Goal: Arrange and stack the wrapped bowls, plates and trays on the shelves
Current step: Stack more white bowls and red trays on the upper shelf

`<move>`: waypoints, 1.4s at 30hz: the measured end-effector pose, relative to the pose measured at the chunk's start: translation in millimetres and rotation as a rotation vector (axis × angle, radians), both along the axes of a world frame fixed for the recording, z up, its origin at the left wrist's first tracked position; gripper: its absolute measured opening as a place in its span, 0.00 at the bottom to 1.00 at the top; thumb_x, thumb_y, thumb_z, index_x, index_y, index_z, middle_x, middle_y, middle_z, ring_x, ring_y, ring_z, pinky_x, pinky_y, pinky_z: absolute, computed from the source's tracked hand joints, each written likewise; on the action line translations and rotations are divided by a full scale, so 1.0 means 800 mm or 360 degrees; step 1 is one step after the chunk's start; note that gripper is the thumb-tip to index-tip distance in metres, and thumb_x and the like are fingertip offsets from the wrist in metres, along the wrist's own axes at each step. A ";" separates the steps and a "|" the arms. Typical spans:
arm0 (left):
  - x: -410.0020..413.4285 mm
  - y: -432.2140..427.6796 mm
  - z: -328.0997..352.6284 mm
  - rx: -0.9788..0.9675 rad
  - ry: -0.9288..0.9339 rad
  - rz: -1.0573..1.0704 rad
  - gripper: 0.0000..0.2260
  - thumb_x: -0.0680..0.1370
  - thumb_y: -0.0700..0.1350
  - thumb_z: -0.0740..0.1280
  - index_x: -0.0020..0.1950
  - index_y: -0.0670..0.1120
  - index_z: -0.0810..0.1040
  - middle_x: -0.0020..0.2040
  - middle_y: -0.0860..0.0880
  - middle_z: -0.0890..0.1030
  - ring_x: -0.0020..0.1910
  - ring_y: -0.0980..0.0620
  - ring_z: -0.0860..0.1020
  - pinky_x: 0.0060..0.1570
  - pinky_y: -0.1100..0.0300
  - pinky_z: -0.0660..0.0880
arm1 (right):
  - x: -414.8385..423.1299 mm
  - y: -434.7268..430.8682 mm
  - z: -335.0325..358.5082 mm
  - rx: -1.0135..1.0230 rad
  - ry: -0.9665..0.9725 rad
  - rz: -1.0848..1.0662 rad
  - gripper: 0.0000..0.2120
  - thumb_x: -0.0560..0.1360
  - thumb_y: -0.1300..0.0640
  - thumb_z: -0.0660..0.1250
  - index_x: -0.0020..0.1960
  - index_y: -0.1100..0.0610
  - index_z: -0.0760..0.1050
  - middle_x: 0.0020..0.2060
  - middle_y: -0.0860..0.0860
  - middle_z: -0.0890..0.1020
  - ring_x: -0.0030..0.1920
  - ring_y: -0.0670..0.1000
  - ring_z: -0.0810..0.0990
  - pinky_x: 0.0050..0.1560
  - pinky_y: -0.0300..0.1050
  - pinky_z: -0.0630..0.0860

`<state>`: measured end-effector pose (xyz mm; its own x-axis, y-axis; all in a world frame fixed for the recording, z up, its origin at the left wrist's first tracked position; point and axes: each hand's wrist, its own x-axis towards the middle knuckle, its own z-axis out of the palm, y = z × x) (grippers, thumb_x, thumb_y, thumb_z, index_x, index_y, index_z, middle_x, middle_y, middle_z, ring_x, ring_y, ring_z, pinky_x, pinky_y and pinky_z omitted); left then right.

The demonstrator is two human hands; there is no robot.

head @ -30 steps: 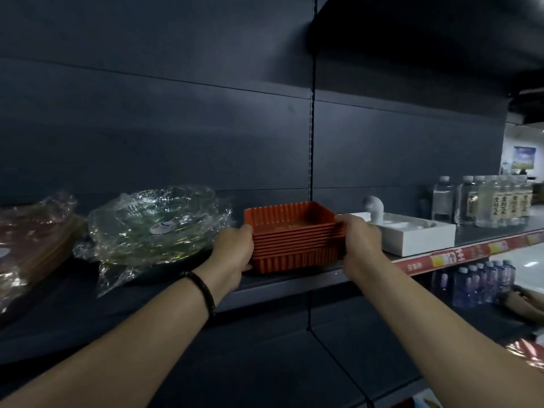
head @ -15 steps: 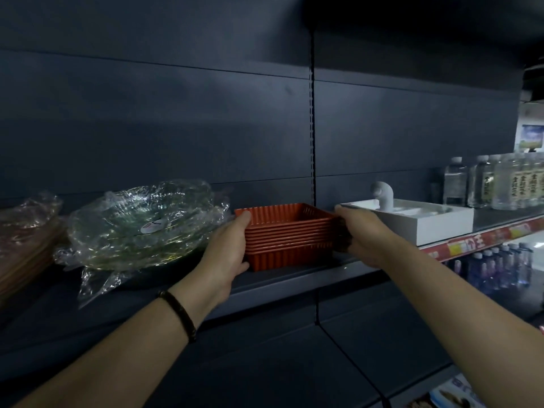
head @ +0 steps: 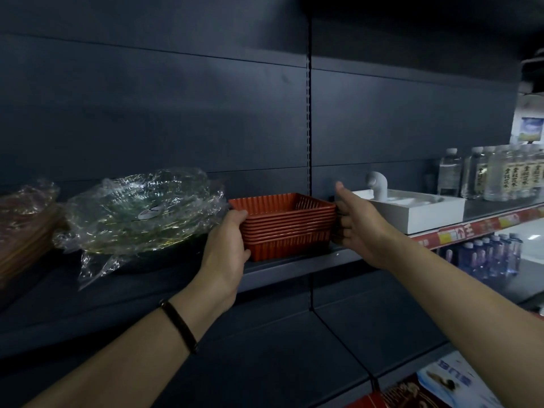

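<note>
1. Nearest, on the left wrist: a dark bracelet [head: 179,325]. Low right, on a lower level, printed packets [head: 435,384], well apart from the work.
2. Left hand [head: 226,248] gripping the left end of the stack of orange trays [head: 285,228], thumb laid on the top rim. Its other fingers mostly hidden behind the hand. Probably held so to keep the nested trays from fanning sideways.
3. Right hand [head: 359,228] at the opposite end, fingers [head: 341,228] bent and hooked on the stacked rims, thumb raised clear of the stack. Reads as bracing or nudging rather than lifting.
4. Between the two hands, the stack itself: upright, rims level, seemingly resting on the shelf [head: 294,267] close to the front lip. No wrap visible on it. Squeezed from both ends, most likely to square it up and push it back as one block.
5. Just left of the stack, wrapped glass plates [head: 141,213], crinkled film touching or nearly touching the left hand. Worth care there, since a snagged film could drag the plates.
6. Further left, at the frame edge, another wrapped brownish stack [head: 23,219].
7. Just right of the stack, a white box [head: 418,213] with a white pipe-like piece [head: 378,184] standing in it. Little room on that side, hence the narrow grip.
8. Beyond, water bottles [head: 500,175] above a red price strip [head: 477,228].
9. Farthest: the dark back panel [head: 176,113].
</note>
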<state>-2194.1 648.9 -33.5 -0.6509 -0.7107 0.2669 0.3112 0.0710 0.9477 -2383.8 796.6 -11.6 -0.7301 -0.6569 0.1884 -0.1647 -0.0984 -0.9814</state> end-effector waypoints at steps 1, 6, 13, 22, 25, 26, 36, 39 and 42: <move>0.001 0.002 -0.003 0.0022 0.0011 0.0000 0.14 0.87 0.53 0.57 0.51 0.54 0.82 0.43 0.60 0.88 0.57 0.55 0.82 0.68 0.52 0.73 | 0.000 0.003 -0.001 -0.0001 -0.0008 0.0006 0.32 0.80 0.29 0.58 0.70 0.52 0.78 0.60 0.55 0.86 0.63 0.56 0.83 0.66 0.52 0.77; 0.008 0.017 0.002 0.0068 0.0017 -0.0055 0.12 0.88 0.54 0.57 0.48 0.58 0.77 0.36 0.65 0.84 0.51 0.60 0.78 0.68 0.52 0.71 | 0.001 0.011 -0.003 -0.0029 -0.0025 -0.0001 0.33 0.81 0.29 0.58 0.69 0.54 0.79 0.60 0.55 0.87 0.63 0.57 0.84 0.70 0.53 0.76; 0.020 0.019 0.010 0.0012 -0.0064 -0.0028 0.14 0.88 0.56 0.56 0.50 0.56 0.78 0.38 0.62 0.85 0.50 0.58 0.79 0.71 0.50 0.73 | 0.011 0.012 -0.002 -0.0049 -0.0056 -0.0014 0.31 0.83 0.31 0.57 0.68 0.55 0.79 0.59 0.56 0.87 0.61 0.57 0.84 0.59 0.51 0.79; 0.118 -0.006 0.007 -0.0087 0.0081 0.0353 0.10 0.87 0.47 0.63 0.57 0.48 0.85 0.55 0.49 0.87 0.54 0.45 0.86 0.57 0.46 0.83 | 0.118 -0.008 0.003 -0.0471 0.0234 -0.0533 0.17 0.83 0.41 0.62 0.54 0.52 0.81 0.49 0.53 0.87 0.51 0.54 0.85 0.55 0.55 0.80; 0.160 -0.021 0.004 -0.0080 0.0202 0.0628 0.08 0.86 0.46 0.64 0.51 0.53 0.82 0.55 0.50 0.84 0.54 0.47 0.82 0.52 0.49 0.79 | 0.170 -0.034 0.002 -0.0454 0.0140 -0.0118 0.21 0.83 0.39 0.61 0.55 0.55 0.83 0.47 0.54 0.88 0.50 0.56 0.86 0.54 0.58 0.80; 0.173 -0.026 0.005 -0.0054 0.0206 0.0668 0.06 0.85 0.47 0.65 0.53 0.54 0.81 0.56 0.50 0.83 0.55 0.48 0.81 0.53 0.49 0.78 | 0.183 -0.045 0.003 -0.0426 0.0069 -0.0012 0.22 0.84 0.39 0.61 0.56 0.56 0.82 0.47 0.56 0.87 0.49 0.58 0.85 0.53 0.59 0.81; 0.230 -0.104 0.027 0.0286 -0.0066 0.0595 0.05 0.87 0.54 0.63 0.51 0.57 0.74 0.53 0.57 0.76 0.52 0.55 0.75 0.72 0.50 0.68 | 0.232 -0.142 0.007 -0.0239 -0.0442 0.0187 0.30 0.83 0.35 0.60 0.78 0.51 0.70 0.75 0.56 0.75 0.75 0.61 0.72 0.77 0.64 0.67; 0.222 -0.117 0.037 0.0332 -0.0075 0.0452 0.11 0.86 0.60 0.59 0.58 0.56 0.76 0.56 0.53 0.78 0.59 0.50 0.76 0.74 0.50 0.68 | 0.219 -0.173 0.005 -0.0267 -0.0541 0.0127 0.40 0.74 0.27 0.61 0.78 0.50 0.72 0.75 0.55 0.76 0.76 0.60 0.73 0.79 0.65 0.64; 0.218 -0.138 0.035 0.0407 -0.0042 0.0384 0.29 0.85 0.66 0.55 0.78 0.50 0.72 0.73 0.48 0.78 0.71 0.46 0.75 0.71 0.52 0.66 | 0.217 -0.188 0.010 -0.0325 -0.0685 0.0119 0.36 0.76 0.27 0.63 0.72 0.52 0.78 0.68 0.56 0.82 0.69 0.60 0.79 0.77 0.64 0.69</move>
<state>-2019.3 538.4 -5.2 -0.4605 -0.8865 0.0458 0.2897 -0.1013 0.9518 -2210.3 646.0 -3.5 -0.7223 -0.6916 0.0099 0.2672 -0.2923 -0.9182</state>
